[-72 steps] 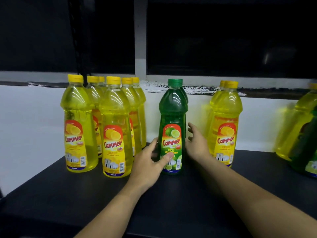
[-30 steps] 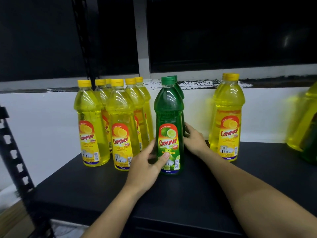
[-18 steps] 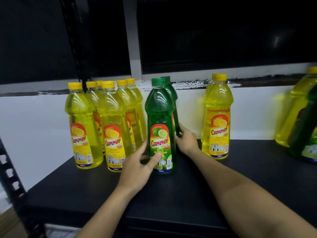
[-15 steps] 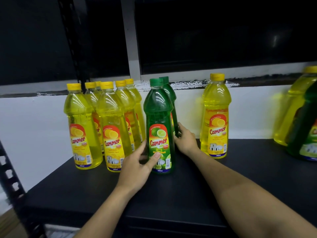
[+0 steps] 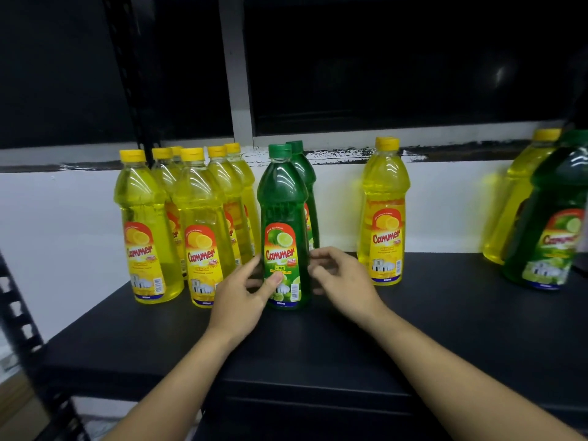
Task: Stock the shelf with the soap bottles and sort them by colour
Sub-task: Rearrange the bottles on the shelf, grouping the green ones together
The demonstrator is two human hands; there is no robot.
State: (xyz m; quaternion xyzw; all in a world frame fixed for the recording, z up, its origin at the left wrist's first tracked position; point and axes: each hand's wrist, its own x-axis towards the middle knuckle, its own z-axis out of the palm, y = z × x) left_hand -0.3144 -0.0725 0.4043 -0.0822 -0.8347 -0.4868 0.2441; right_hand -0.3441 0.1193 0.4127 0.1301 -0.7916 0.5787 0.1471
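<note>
Two green lime soap bottles stand mid-shelf, the front green bottle [image 5: 281,198] hiding most of the rear green bottle [image 5: 308,176]. My left hand [image 5: 245,291] grips the front one low down, thumb on its label and fingers round its left side. My right hand [image 5: 342,278] hovers at that bottle's right side with loosely curled fingers and holds nothing; whether it touches is unclear. Several yellow lemon bottles [image 5: 197,211] cluster just to the left. One yellow bottle [image 5: 383,202] stands alone to the right.
At the far right of the black shelf board [image 5: 445,319] stand another yellow bottle [image 5: 515,205] and, in front of it, a green bottle [image 5: 553,211]. A white wall runs behind the shelf. Black perforated uprights [image 5: 127,74] rise at the back left and lower left.
My right hand has come back from the rear green bottle to the right side of the front one. My left hand keeps its grip on the front green bottle.
</note>
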